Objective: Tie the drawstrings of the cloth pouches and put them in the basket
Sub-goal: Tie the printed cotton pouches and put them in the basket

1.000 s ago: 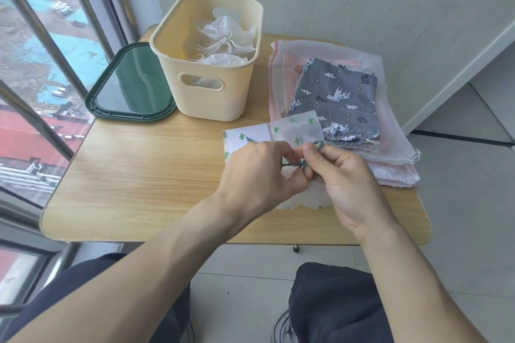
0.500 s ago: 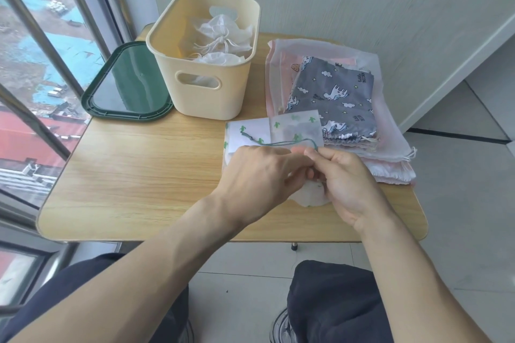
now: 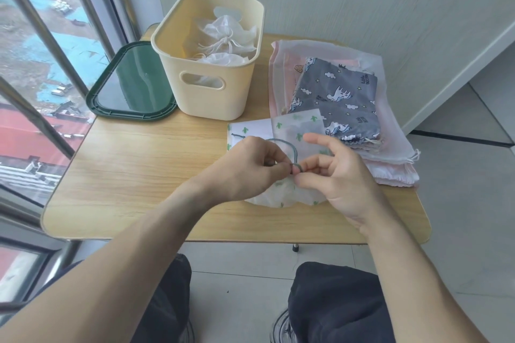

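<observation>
A white pouch with green cactus prints [image 3: 299, 131] lies on the wooden table [image 3: 139, 175], partly under my hands. Its green drawstring [image 3: 287, 145] arcs up in a loop. My left hand [image 3: 250, 167] pinches the string at its fingertips. My right hand [image 3: 337, 175] pinches the same string between thumb and a bent finger, its index finger held out straight. The cream basket [image 3: 211, 97] stands behind, holding two tied white pouches [image 3: 228, 36]. A grey unicorn pouch [image 3: 337, 92] tops a pile of pink and white pouches [image 3: 390, 164] at the right.
A dark green lid [image 3: 131, 86] lies left of the basket by the window. A white wall runs behind the table. My knees show below the table's front edge.
The green drawstring now stands in a bigger loop above the pouch. My right hand has opened its index finger outward while both hands keep pinching the string.
</observation>
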`<state>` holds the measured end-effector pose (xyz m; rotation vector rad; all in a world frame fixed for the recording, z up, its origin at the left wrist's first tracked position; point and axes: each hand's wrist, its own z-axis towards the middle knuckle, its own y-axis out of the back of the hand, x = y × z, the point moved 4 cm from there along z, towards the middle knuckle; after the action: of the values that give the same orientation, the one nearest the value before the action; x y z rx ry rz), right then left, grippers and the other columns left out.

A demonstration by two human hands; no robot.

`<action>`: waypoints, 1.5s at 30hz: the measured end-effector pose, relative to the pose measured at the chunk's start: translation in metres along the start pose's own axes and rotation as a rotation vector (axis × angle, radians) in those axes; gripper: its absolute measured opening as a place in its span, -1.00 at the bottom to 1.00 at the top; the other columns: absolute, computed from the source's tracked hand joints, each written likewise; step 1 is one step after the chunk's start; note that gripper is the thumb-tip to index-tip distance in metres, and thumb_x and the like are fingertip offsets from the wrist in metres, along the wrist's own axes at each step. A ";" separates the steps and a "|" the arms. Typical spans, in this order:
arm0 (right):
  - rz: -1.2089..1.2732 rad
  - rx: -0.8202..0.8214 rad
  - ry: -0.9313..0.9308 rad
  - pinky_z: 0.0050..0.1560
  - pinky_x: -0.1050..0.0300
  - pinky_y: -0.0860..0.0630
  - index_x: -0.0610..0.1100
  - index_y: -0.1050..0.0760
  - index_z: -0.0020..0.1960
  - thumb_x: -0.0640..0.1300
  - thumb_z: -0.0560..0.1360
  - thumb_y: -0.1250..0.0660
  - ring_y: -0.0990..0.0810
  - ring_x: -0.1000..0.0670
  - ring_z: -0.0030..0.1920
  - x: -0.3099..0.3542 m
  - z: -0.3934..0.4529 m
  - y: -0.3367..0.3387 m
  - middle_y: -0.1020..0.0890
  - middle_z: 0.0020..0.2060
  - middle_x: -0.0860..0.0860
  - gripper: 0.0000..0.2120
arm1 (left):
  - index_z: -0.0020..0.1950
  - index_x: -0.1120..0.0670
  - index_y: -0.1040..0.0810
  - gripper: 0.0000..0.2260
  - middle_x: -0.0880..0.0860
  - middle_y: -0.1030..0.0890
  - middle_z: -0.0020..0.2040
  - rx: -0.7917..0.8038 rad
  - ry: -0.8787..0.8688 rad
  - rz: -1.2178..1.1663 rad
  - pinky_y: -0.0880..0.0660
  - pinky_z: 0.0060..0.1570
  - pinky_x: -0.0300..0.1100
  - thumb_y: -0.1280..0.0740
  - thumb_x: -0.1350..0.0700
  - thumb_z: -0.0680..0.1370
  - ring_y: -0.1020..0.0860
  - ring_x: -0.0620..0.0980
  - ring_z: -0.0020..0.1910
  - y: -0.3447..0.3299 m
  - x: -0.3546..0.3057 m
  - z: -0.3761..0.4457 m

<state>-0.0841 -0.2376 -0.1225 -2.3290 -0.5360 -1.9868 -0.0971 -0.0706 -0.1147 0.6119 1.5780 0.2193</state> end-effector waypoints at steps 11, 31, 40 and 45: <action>-0.392 -0.059 0.390 0.05 0.16 -0.49 0.10 -0.65 -0.15 -0.17 0.38 -0.49 -0.62 0.07 0.03 0.014 -0.003 0.002 -0.63 -0.04 0.09 -0.83 | -0.26 0.10 -0.47 -0.78 -0.04 -0.12 -0.42 0.224 0.291 -0.553 0.03 -0.50 -0.24 -0.32 0.24 0.58 -0.06 -0.08 -0.47 0.001 0.009 -0.001; -0.314 0.177 0.125 0.11 0.41 -0.35 -0.08 -0.56 -0.20 -0.05 0.48 -0.25 -0.51 0.27 0.19 0.002 0.001 -0.009 -0.55 0.20 0.18 -0.83 | -0.16 -0.01 -0.69 -0.90 -0.06 -0.36 -0.46 -0.024 0.125 -0.133 -0.21 -0.49 -0.29 -0.44 0.03 0.54 -0.26 -0.11 -0.51 0.007 0.008 -0.004; 0.161 0.114 0.081 0.19 -0.01 -0.43 -0.28 -0.66 -0.19 0.05 0.61 -0.27 -0.61 -0.08 0.09 0.006 0.001 -0.005 -0.72 0.03 -0.05 -0.57 | -0.15 0.05 -0.72 -0.88 -0.13 -0.33 -0.63 -0.169 0.079 0.090 -0.17 -0.56 -0.38 -0.44 0.05 0.54 -0.29 -0.12 -0.57 0.018 0.004 -0.006; 0.598 0.008 -0.044 0.11 0.00 -0.48 -0.02 -0.36 -0.48 0.06 0.57 -0.25 -0.66 -0.09 -0.03 0.014 0.003 0.004 -0.69 -0.17 -0.11 -0.55 | -0.13 0.04 -0.74 -0.89 -0.15 -0.35 -0.62 -0.157 0.061 0.072 -0.18 -0.56 -0.39 -0.45 0.04 0.53 -0.28 -0.11 -0.56 0.017 0.000 -0.008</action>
<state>-0.0787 -0.2371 -0.1084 -2.1773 0.1484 -1.6421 -0.1007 -0.0545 -0.1055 0.5439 1.5816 0.4147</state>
